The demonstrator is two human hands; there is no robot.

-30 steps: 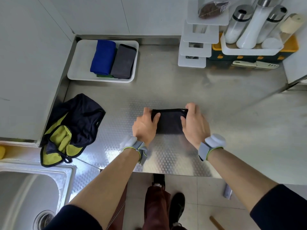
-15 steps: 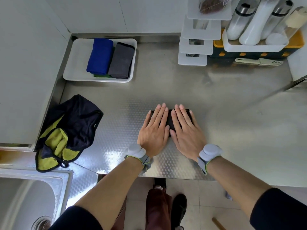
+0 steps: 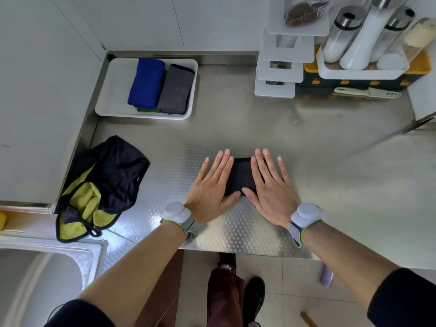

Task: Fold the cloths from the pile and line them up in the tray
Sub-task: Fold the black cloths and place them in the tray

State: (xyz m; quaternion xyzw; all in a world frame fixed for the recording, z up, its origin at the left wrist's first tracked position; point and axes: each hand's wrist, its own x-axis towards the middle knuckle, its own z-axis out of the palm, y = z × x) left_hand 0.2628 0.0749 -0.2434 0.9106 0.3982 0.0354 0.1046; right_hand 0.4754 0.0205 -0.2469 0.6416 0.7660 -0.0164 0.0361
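A folded black cloth [image 3: 242, 176] lies on the steel counter near its front edge. My left hand [image 3: 212, 187] lies flat on its left end and my right hand [image 3: 271, 187] flat on its right end, fingers spread, gripping nothing. The pile [image 3: 101, 185] of black and yellow-green cloths sits crumpled at the counter's left edge. At the back left, the white tray [image 3: 111, 95] holds a folded blue cloth [image 3: 146, 83] and a folded grey cloth [image 3: 175, 89] side by side, with a green cloth [image 3: 145, 110] under them.
A white stepped rack [image 3: 283, 67] and a yellow organiser with bottles [image 3: 368, 64] stand at the back right. A sink [image 3: 35, 279] lies at the lower left. The wall closes off the left side.
My hands went from gripping the cloth's two ends to lying flat together on it, and have now slid apart toward its ends.
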